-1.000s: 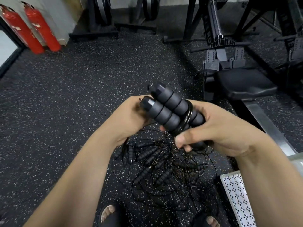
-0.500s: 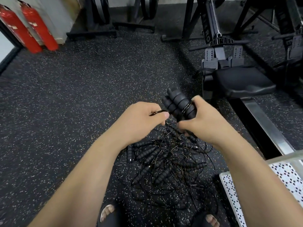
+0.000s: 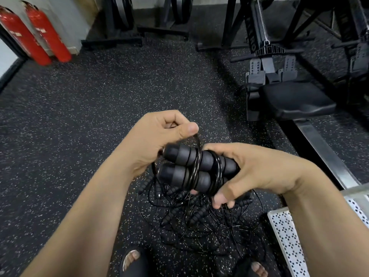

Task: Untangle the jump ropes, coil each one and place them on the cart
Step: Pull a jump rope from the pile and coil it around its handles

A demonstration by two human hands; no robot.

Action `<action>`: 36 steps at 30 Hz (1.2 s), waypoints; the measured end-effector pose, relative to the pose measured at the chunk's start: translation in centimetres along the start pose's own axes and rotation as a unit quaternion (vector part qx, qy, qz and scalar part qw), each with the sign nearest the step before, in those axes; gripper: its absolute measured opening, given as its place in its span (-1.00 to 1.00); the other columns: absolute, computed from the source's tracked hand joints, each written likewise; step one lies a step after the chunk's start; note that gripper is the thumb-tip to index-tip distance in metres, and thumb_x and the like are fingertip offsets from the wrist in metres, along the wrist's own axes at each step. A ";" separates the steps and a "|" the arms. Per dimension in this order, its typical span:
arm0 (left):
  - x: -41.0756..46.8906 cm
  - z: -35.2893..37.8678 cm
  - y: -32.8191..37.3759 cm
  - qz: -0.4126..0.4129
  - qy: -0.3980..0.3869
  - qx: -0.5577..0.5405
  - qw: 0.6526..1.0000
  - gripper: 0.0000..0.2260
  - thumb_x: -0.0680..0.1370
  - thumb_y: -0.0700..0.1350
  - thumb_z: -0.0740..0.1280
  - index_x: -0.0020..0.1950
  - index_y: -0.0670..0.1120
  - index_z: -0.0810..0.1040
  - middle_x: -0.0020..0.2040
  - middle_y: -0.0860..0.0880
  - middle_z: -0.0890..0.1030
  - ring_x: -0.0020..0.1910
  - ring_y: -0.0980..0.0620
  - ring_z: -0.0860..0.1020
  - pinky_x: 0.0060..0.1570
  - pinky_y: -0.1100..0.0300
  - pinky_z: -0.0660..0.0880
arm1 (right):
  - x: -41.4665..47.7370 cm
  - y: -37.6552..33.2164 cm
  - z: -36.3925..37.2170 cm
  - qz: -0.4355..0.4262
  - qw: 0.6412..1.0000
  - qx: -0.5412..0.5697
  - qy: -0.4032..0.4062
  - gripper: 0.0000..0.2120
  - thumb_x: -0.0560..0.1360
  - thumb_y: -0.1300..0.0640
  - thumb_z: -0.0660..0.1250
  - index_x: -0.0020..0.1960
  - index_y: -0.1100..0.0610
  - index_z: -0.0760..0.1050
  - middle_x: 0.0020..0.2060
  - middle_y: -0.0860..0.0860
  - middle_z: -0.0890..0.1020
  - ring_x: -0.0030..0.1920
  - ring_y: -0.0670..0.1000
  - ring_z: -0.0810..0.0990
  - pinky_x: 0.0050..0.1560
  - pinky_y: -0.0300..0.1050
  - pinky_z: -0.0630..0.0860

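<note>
1. Handles (image 3: 179, 156) of one jump rope, two thick black foam ones, lie side by side in mid-air above the floor, their free ends pointing left.
2. Black cord (image 3: 196, 168) is wound round both handles in several close loops, in two bands near their middle.
3. Right grip (image 3: 259, 170) is clenched round the right-hand ends of the two handles, fingers curled under and over them, so the bundle sticks out to the left of the fist.
4. Left grip (image 3: 159, 134) pinches a strand of the cord between thumb and curled fingers, just above the upper handle. From the thumb the strand curves down into the loops on the handles.
5. Tangled pile of jump ropes (image 3: 199, 220) lies on the floor (image 3: 99, 96) right under both hands. It is a knot of thin black cords with several slimmer ribbed grips sticking out at odd angles.
6. Cart (image 3: 285, 238) shows only as a corner at the lower right, with a white perforated deck. It stands just beside the pile and is partly covered by the right forearm.
7. Feet in dark sandals (image 3: 133, 260) show at the bottom edge, near the pile.
8. Two red fire extinguishers (image 3: 40, 35) stand against the wall at the upper left. A rowing machine with a black seat (image 3: 289, 100) stands at the upper right, well apart from the ropes.
</note>
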State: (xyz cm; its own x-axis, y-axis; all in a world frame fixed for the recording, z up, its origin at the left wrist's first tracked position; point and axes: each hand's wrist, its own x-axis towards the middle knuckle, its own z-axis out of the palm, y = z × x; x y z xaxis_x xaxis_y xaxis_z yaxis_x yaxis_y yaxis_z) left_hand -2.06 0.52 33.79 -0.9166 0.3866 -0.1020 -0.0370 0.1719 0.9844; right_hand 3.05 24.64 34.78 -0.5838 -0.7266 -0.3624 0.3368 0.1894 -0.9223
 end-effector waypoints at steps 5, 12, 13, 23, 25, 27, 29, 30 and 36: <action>0.2 0.8 -1.0 -0.011 0.041 0.055 0.998 -0.70 0.71 -0.32 0.28 -0.16 -0.06 0.62 -0.33 0.04 0.63 -0.32 0.03 0.57 -0.22 0.11 0.52 | 0.6 -0.1 -0.1 -0.128 0.985 0.096 0.062 -0.48 0.46 0.39 0.48 0.40 0.22 0.54 0.23 0.30 0.69 -0.15 0.08 0.72 -0.24 -0.15 0.65; 0.5 3.3 -0.8 -0.074 0.001 0.110 0.991 -0.71 0.79 0.00 0.19 -0.06 -0.01 0.57 -0.41 0.15 0.34 -0.44 0.13 0.27 -0.38 0.20 0.27 | 2.2 0.6 -1.0 -0.157 0.931 0.108 0.311 -0.64 0.49 0.26 0.56 0.24 0.21 0.58 0.02 0.16 0.72 -0.20 0.08 0.65 -0.34 -0.11 0.54; 0.5 3.2 -1.1 -0.073 -0.011 0.160 0.984 -0.69 0.78 0.05 0.19 -0.06 -0.02 0.58 -0.40 0.16 0.37 -0.43 0.11 0.31 -0.33 0.12 0.32 | 2.4 0.9 -1.2 -0.147 0.922 0.095 0.345 -0.67 0.49 0.25 0.57 0.20 0.19 0.58 -0.06 0.11 0.72 -0.20 0.08 0.65 -0.36 -0.09 0.53; 0.3 2.5 -0.9 -0.069 -0.033 0.284 0.956 -0.72 0.69 0.16 0.34 -0.13 0.07 0.67 -0.48 0.14 0.47 -0.50 0.07 0.36 -0.37 0.16 0.27 | 3.2 3.0 -2.0 0.036 0.895 -0.113 0.430 -0.52 0.45 0.19 0.63 0.19 0.08 0.40 -0.07 0.16 0.71 -0.34 0.02 0.67 -0.42 -0.05 0.58; 0.3 2.1 -0.8 -0.053 -0.014 0.306 0.951 -0.70 0.66 0.21 0.36 -0.15 0.08 0.67 -0.42 0.21 0.57 -0.47 0.15 0.49 -0.34 0.13 0.39 | 3.2 3.1 -2.1 0.061 0.913 -0.125 0.383 -0.53 0.45 0.25 0.61 0.17 0.10 0.40 -0.11 0.19 0.72 -0.34 0.07 0.68 -0.42 -0.04 0.58; 0.2 1.9 -0.6 -0.039 0.009 0.305 0.951 -0.69 0.61 0.25 0.41 -0.17 0.07 0.66 -0.32 0.14 0.64 -0.37 0.12 0.55 -0.25 0.13 0.47 | 3.1 3.2 -1.9 0.093 0.934 -0.139 0.317 -0.54 0.44 0.30 0.61 0.17 0.12 0.41 -0.14 0.14 0.73 -0.33 0.05 0.70 -0.42 -0.06 0.57; 0.0 1.7 -0.5 -0.029 0.019 0.269 0.962 -0.71 0.57 0.22 0.48 -0.18 0.04 0.65 -0.31 0.04 0.64 -0.41 0.18 0.47 -0.30 0.18 0.42 | 2.9 3.0 -1.4 0.118 0.955 -0.151 0.228 -0.52 0.45 0.34 0.60 0.22 0.13 0.43 -0.18 0.07 0.75 -0.29 0.03 0.70 -0.40 -0.05 0.59; 0.0 1.5 -0.4 -0.024 0.019 0.251 0.967 -0.73 0.55 0.19 0.52 -0.17 0.02 0.66 -0.32 0.00 0.62 -0.42 0.20 0.44 -0.32 0.24 0.38 | 2.8 2.8 -1.2 0.126 0.963 -0.151 0.183 -0.51 0.46 0.35 0.59 0.26 0.14 0.44 -0.20 0.04 0.75 -0.27 0.03 0.69 -0.38 -0.06 0.59; -0.2 1.2 -0.2 0.003 0.023 0.172 0.985 -0.69 0.51 0.16 0.57 -0.14 -0.08 0.66 -0.43 0.05 0.42 -0.45 0.11 0.29 -0.40 0.24 0.26 | 1.0 0.8 0.0 0.085 0.992 -0.089 0.005 -0.56 0.53 0.38 0.55 0.32 0.22 0.46 -0.11 0.12 0.72 -0.15 0.08 0.65 -0.32 -0.12 0.51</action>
State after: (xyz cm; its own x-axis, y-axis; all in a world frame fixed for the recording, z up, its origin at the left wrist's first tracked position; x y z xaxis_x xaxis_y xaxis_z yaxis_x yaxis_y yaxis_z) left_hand -1.43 1.50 33.46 -0.9337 0.3487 -0.0816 0.0988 0.4698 0.8772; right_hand 2.67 24.05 33.70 -0.5374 -0.6673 -0.5157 0.2962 0.4232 -0.8563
